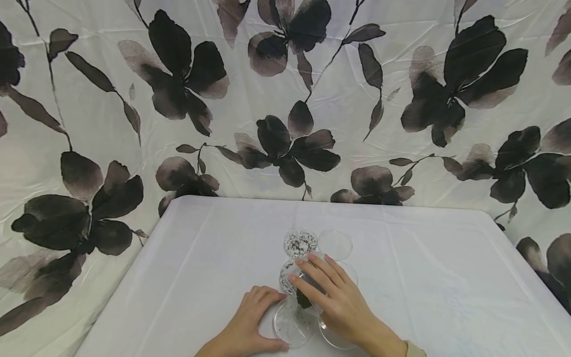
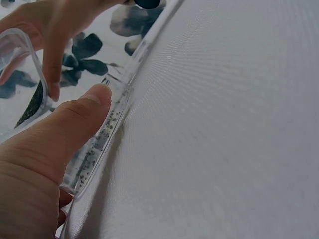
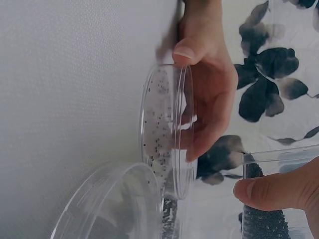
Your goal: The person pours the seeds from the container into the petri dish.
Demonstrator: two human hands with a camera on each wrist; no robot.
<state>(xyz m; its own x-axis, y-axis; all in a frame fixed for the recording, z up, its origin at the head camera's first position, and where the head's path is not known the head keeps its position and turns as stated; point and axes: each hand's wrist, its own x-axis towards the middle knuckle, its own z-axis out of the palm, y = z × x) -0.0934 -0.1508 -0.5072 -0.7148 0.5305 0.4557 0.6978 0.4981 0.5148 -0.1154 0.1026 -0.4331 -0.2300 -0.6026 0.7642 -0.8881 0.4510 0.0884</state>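
Note:
Thumb and fingers of my left hand (image 1: 250, 320) grip the rim of the nearest petri dish (image 1: 292, 327) from the left. Small dark specks are scattered over that dish, clearest in the right wrist view. Above its far right side, my right hand (image 1: 345, 310) holds a clear container (image 3: 291, 155), tilted, with a mass of dark granules (image 3: 264, 224) inside. In the left wrist view the container's rounded rim (image 2: 40, 64) hangs near my left thumb (image 2: 89, 104). A round clear lid (image 1: 332, 336) lies beside the dish, partly hidden under my right forearm.
Farther back, a petri dish with dense dark specks (image 1: 300, 243) stands beside a clear lid (image 1: 335, 245). Between the rows, another speckled dish (image 1: 286, 277) and a clear lid (image 1: 352, 272) are partly covered by my right hand. A white cloth covers the table (image 1: 214, 248); a floral curtain (image 1: 276, 89) hangs behind.

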